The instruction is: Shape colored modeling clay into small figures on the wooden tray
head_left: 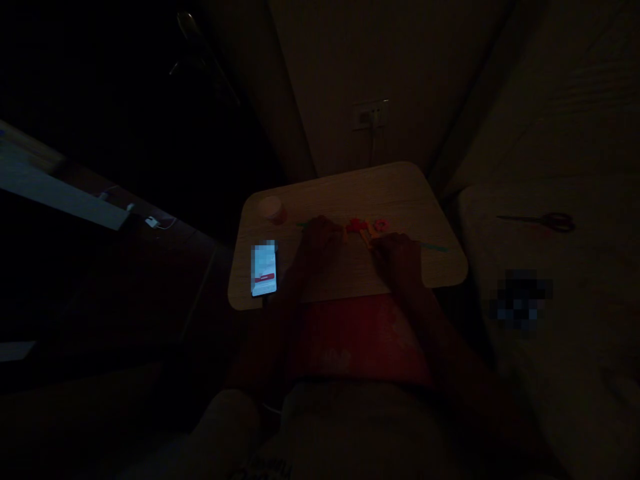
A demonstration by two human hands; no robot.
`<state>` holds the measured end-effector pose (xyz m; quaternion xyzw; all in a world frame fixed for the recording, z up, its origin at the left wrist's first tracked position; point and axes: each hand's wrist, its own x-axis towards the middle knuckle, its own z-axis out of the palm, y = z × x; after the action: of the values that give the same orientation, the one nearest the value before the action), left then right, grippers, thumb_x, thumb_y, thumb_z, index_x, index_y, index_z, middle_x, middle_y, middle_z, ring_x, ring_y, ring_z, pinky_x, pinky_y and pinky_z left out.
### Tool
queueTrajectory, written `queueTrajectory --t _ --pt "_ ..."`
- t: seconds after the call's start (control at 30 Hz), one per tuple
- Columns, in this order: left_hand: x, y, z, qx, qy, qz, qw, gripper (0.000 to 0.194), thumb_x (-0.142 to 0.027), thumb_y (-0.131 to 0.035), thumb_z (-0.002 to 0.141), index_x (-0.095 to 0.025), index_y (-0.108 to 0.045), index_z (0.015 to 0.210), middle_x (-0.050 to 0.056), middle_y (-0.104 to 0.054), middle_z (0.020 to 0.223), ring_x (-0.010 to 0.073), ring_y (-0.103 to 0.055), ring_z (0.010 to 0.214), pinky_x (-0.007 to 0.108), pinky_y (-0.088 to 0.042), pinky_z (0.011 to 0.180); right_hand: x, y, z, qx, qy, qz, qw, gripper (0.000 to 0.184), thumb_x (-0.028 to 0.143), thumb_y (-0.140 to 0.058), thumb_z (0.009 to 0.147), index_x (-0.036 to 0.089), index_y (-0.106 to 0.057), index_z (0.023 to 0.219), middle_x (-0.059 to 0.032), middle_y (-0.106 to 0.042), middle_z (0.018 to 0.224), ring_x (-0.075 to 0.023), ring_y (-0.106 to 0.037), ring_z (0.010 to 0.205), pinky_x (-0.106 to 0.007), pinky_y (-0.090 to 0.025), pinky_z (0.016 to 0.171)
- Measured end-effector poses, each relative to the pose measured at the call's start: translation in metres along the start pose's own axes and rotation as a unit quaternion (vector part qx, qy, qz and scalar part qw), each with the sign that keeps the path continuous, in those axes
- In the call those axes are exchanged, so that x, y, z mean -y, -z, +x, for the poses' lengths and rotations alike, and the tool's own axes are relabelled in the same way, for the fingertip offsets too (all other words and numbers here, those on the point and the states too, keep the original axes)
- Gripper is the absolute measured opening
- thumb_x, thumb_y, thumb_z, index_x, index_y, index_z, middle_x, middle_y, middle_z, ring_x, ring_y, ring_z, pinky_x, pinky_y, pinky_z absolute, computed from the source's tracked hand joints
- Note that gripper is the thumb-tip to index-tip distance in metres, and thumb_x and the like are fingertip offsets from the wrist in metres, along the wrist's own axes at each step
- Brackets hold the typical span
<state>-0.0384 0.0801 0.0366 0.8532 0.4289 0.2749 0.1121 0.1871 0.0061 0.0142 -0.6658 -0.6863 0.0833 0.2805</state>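
Observation:
The light is very dim. My left hand (320, 235) rests low over the wooden table (325, 280) with its fingers curled; what they hold, if anything, is hidden. A green stick-like piece (301, 225) shows just left of it, and a small orange piece (345, 235) lies by its fingertips. My right hand (404, 257) is closed, its fingertips at an orange strip (367, 239); I cannot make out its grip. Between the hands sits a red lump (356, 225), with a pink ring-shaped piece (381, 225) beside it. A thin green strip (434, 247) extends right of my right hand.
A lit phone (264, 270) lies at the table's left, below a small lidded tub (273, 209). Red-handled scissors (557, 222) lie on the pale surface to the right. Behind the table, a cable hangs from a wall socket (370, 115). A red surface (350, 337) is in front.

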Motion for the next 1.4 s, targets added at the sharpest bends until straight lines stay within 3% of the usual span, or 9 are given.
queueTrajectory --t 0.3,0.57,0.8,1.07,1.2,1.4 --pt "0.01 0.013 -0.041 -0.031 0.033 -0.022 0.999 0.022 -0.015 -0.052 0.095 -0.018 -0.067 0.11 0.011 -0.065 0.121 0.0258 -0.06 0.117 0.045 -0.05 0.107 0.0 -0.001 -0.001 -0.014 0.008 0.013 1.0 0.022 0.03 -0.06 0.098 0.021 -0.079 0.103 -0.0126 -0.077 0.106 -0.0298 -0.061 0.099 -0.041 -0.033 0.085" --pt "0.01 0.023 -0.076 0.028 0.026 0.005 0.999 0.032 -0.014 -0.049 0.097 -0.016 -0.062 0.126 0.014 -0.061 0.13 0.0275 -0.056 0.126 0.048 -0.047 0.114 -0.007 0.008 -0.005 -0.079 0.024 -0.002 0.997 0.023 0.029 -0.058 0.096 0.018 -0.077 0.105 -0.0132 -0.075 0.104 -0.0315 -0.061 0.1 -0.044 -0.036 0.086" --pt "0.005 0.02 -0.069 0.02 0.079 -0.056 0.995 0.018 -0.031 -0.059 0.101 -0.019 -0.071 0.106 0.01 -0.07 0.112 0.0245 -0.064 0.108 0.042 -0.053 0.101 -0.015 0.011 -0.017 -0.156 0.039 0.072 0.984 0.016 0.026 -0.059 0.095 0.019 -0.074 0.094 -0.0102 -0.075 0.094 -0.0285 -0.064 0.092 -0.044 -0.043 0.086" --pt "-0.045 -0.031 -0.053 -0.024 0.144 -0.268 0.952 0.019 -0.032 -0.07 0.093 -0.016 -0.074 0.104 0.007 -0.076 0.1 0.019 -0.071 0.091 0.03 -0.056 0.082 -0.005 0.002 -0.026 -0.056 0.18 0.2 0.962 0.03 0.035 -0.069 0.095 0.021 -0.071 0.12 -0.0103 -0.076 0.103 -0.0276 -0.068 0.099 -0.043 -0.054 0.088" --pt "-0.053 -0.038 -0.049 -0.011 0.133 -0.265 0.955 0.02 -0.035 -0.072 0.091 -0.016 -0.075 0.096 0.007 -0.075 0.092 0.0182 -0.069 0.084 0.03 -0.055 0.077 -0.003 -0.003 -0.024 -0.045 0.172 0.204 0.963 0.019 0.032 -0.062 0.099 0.022 -0.074 0.109 -0.0102 -0.076 0.1 -0.0269 -0.07 0.095 -0.041 -0.056 0.085" --pt "-0.041 -0.027 -0.049 -0.05 0.119 -0.196 0.972 0.012 -0.028 -0.074 0.087 -0.017 -0.071 0.091 0.005 -0.071 0.089 0.017 -0.065 0.081 0.028 -0.052 0.074 -0.004 -0.006 -0.026 -0.042 0.092 0.149 0.984 0.032 0.038 -0.071 0.092 0.019 -0.074 0.117 -0.0121 -0.075 0.1 -0.0285 -0.07 0.094 -0.041 -0.056 0.084"
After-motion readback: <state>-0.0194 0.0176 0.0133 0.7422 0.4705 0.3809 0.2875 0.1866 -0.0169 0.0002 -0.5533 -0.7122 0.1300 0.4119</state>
